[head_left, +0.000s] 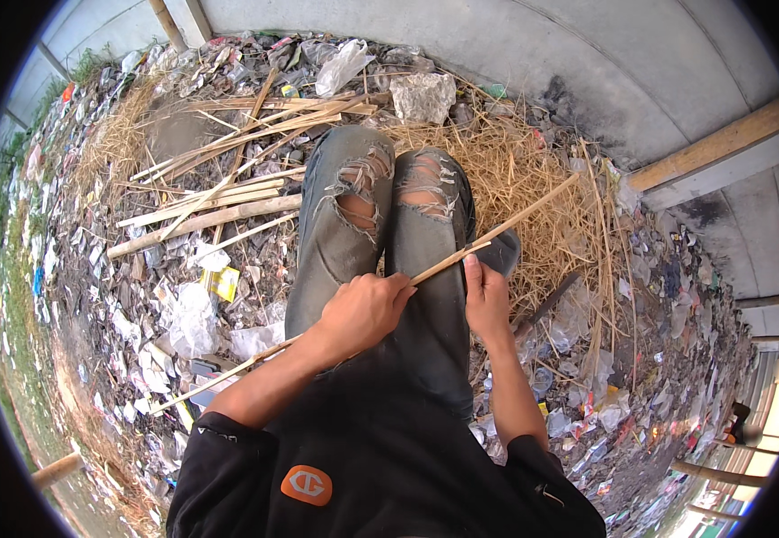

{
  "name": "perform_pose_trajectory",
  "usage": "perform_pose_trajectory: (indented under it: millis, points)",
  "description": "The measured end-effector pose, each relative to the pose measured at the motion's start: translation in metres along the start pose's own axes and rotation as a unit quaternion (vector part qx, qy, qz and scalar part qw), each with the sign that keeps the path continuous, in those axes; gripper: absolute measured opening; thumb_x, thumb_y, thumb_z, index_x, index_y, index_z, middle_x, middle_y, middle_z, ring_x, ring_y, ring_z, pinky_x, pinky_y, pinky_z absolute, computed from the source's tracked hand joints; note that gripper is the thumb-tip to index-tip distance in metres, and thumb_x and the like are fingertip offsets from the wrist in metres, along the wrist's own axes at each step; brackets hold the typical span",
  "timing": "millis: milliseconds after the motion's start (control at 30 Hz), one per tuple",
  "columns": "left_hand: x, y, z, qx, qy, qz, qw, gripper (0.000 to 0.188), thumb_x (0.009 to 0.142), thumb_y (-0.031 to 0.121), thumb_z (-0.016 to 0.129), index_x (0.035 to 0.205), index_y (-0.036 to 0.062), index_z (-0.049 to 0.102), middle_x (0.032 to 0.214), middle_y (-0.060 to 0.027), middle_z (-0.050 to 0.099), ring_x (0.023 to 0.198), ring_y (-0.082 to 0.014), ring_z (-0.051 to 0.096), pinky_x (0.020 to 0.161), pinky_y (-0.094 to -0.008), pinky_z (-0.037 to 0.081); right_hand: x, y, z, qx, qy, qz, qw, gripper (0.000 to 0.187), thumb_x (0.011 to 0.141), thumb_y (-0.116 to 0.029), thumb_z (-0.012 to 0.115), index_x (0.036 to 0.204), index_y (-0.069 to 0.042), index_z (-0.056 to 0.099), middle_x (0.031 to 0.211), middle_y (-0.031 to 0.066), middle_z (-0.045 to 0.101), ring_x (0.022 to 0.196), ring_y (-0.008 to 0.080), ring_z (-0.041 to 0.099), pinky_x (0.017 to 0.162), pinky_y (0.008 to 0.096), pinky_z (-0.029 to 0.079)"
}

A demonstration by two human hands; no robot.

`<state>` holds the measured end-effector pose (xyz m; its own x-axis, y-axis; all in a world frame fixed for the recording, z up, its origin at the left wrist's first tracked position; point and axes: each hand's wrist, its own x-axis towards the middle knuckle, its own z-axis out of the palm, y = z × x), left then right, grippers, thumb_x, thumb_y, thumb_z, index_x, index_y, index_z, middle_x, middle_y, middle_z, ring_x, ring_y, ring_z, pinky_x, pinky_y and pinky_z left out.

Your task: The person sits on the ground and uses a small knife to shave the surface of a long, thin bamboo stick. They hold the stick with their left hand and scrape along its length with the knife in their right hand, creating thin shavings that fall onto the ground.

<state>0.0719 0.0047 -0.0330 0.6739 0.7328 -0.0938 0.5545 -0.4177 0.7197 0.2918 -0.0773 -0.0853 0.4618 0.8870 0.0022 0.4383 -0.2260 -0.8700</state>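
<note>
Across my thighs slants a long, thin bamboo strip (533, 210), its far end up to the right. My left hand (367, 309) is closed around it over my lap. A pale strip end (488, 244) lies along it near my right thumb; whether this is a second piece I cannot tell. My right hand (486, 296) pinches there, thumb uppermost, other fingers partly hidden. A thin strip (228, 374) also runs to the lower left, passing behind my left forearm. Beside my right wrist is a dark blade (548, 301), its handle end out of sight.
Split bamboo sticks (237, 211) lie piled to the left of my knees. Straw-like shavings (515, 170) heap at the right. A pale stone block (422, 97) sits beyond my knees. Plastic litter (194, 318) covers the ground, and a grey wall (587, 54) with wooden beams (717, 143) stands behind.
</note>
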Motion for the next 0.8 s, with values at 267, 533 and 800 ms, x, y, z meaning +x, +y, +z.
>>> perform_pose_trajectory:
  millis: [267, 533, 800]
  points:
    - [0.002, -0.013, 0.001, -0.042, -0.005, 0.018, 0.999, 0.026, 0.104, 0.023, 0.066, 0.1, -0.0014, 0.073, 0.084, -0.0282, 0.071, 0.084, -0.0504, 0.069, 0.076, -0.0563, 0.055, 0.011, 0.002, -0.03, 0.268, -0.2, 0.235, 0.913, 0.062, 0.109, -0.059, 0.056, 0.07, -0.012, 0.051, 0.058, -0.0046, 0.041, 0.047, 0.003, 0.036, 0.043, 0.0217, 0.024]
    - [0.001, -0.005, 0.003, -0.008, -0.001, 0.007, 1.0, 0.027, 0.105, 0.026, 0.065, 0.103, 0.0006, 0.074, 0.085, -0.0276, 0.072, 0.083, -0.0508, 0.069, 0.076, -0.0577, 0.056, 0.002, -0.002, -0.009, -0.028, -0.005, 0.008, 1.0, 0.065, 0.112, -0.055, 0.052, 0.073, -0.004, 0.059, 0.058, 0.0006, 0.049, 0.055, 0.0121, 0.052, 0.054, 0.0343, 0.04]
    - [0.001, -0.009, 0.001, -0.024, -0.011, 0.008, 1.0, 0.029, 0.107, 0.029, 0.062, 0.103, 0.0027, 0.074, 0.085, -0.0278, 0.073, 0.085, -0.0517, 0.07, 0.079, -0.0597, 0.056, 0.007, -0.007, -0.024, 0.256, -0.189, 0.238, 0.918, 0.06, 0.111, -0.059, 0.052, 0.074, -0.012, 0.049, 0.054, -0.0057, 0.036, 0.04, 0.004, 0.032, 0.037, 0.0226, 0.022]
